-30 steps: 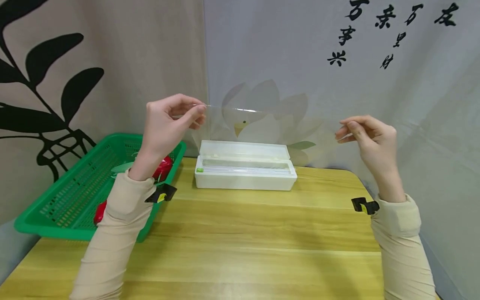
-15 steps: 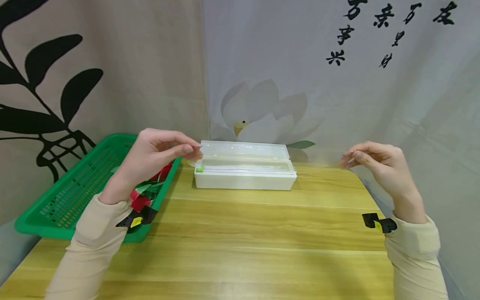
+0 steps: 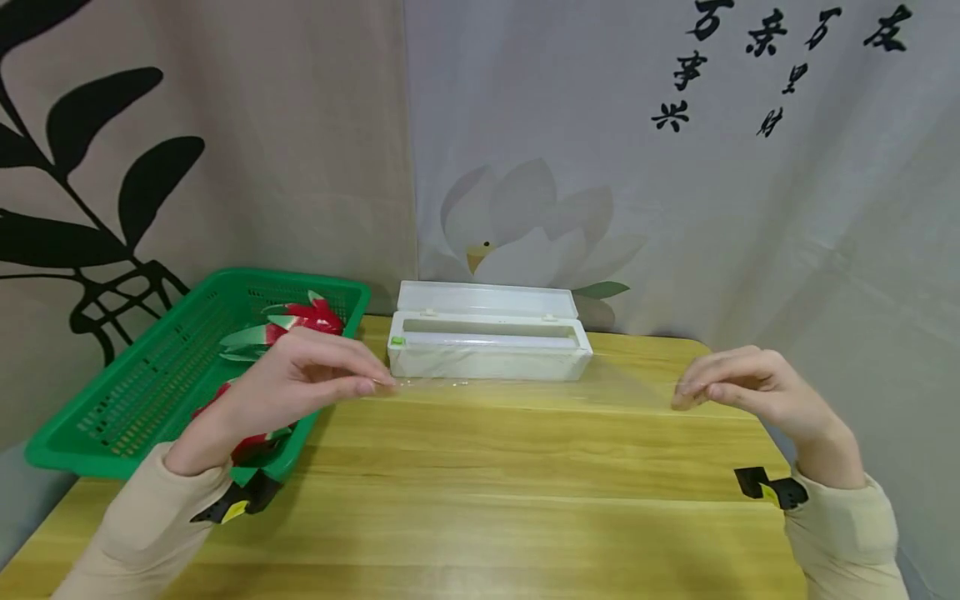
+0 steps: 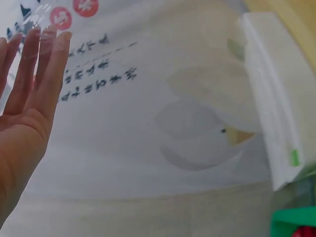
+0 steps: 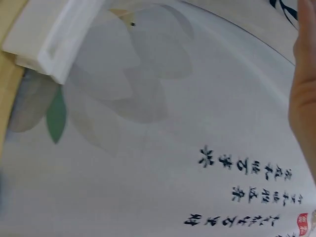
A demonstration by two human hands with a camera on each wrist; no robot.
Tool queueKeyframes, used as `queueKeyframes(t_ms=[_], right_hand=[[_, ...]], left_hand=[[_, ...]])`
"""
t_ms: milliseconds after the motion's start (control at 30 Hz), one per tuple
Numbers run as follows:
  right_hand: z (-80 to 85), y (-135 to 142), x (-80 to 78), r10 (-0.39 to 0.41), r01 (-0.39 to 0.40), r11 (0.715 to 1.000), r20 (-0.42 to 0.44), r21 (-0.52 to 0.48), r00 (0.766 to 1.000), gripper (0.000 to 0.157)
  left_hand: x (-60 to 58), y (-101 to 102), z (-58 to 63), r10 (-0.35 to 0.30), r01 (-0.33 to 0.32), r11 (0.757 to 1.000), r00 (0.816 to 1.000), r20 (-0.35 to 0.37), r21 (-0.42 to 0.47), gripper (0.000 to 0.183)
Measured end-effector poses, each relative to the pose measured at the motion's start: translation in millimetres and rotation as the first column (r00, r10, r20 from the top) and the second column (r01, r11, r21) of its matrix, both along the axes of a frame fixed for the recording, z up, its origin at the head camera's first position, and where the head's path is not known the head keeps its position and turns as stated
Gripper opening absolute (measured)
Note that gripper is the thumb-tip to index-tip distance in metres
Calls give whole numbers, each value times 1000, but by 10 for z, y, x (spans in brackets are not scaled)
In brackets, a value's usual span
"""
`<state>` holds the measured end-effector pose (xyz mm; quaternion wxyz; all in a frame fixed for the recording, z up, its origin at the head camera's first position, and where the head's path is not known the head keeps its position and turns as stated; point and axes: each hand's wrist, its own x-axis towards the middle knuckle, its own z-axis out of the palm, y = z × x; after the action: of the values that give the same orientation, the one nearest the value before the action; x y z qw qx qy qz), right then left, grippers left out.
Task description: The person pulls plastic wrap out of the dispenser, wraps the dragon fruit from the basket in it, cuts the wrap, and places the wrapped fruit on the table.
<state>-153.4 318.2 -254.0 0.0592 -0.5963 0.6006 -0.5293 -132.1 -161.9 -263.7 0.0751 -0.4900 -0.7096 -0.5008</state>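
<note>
A sheet of clear cling film (image 3: 525,390) stretches between my hands, low over the table in front of a white dispenser box (image 3: 491,365). My left hand (image 3: 288,387) pinches its left corner between thumb and fingers, near the box's front left corner. With the thumb against the fingers, my right hand (image 3: 765,400) holds the other end, well right of the box. The box's lid (image 3: 487,300) stands up, and a pale roll (image 3: 491,340) lies inside. In the left wrist view shiny film (image 4: 42,37) clings about the fingertips.
A green plastic basket (image 3: 56,454) stands at the table's left, partly behind my left arm. Inside lie red things (image 3: 318,315) with pale green pointed ends. The wooden table (image 3: 487,517) reaches back to a printed curtain (image 3: 540,108).
Both hands have come down and towards me with the film, from above the box to low in front of it. The hands are also slightly wider apart.
</note>
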Motion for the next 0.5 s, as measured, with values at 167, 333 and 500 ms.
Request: queueKeyframes(t_ms=[167, 333, 500], right_hand=[[-190, 15, 42, 71, -72, 996, 25, 48, 997, 36], [-424, 55, 86, 109, -113, 987, 48, 116, 993, 39], [-661, 72, 109, 140, -156, 976, 109, 154, 984, 40]], left_hand=[[110, -5, -163, -29, 34, 999, 991, 134, -35, 27], [195, -27, -345, -31, 54, 994, 974, 223, -99, 24], [251, -42, -557, -119, 145, 987, 955, 273, -75, 25]])
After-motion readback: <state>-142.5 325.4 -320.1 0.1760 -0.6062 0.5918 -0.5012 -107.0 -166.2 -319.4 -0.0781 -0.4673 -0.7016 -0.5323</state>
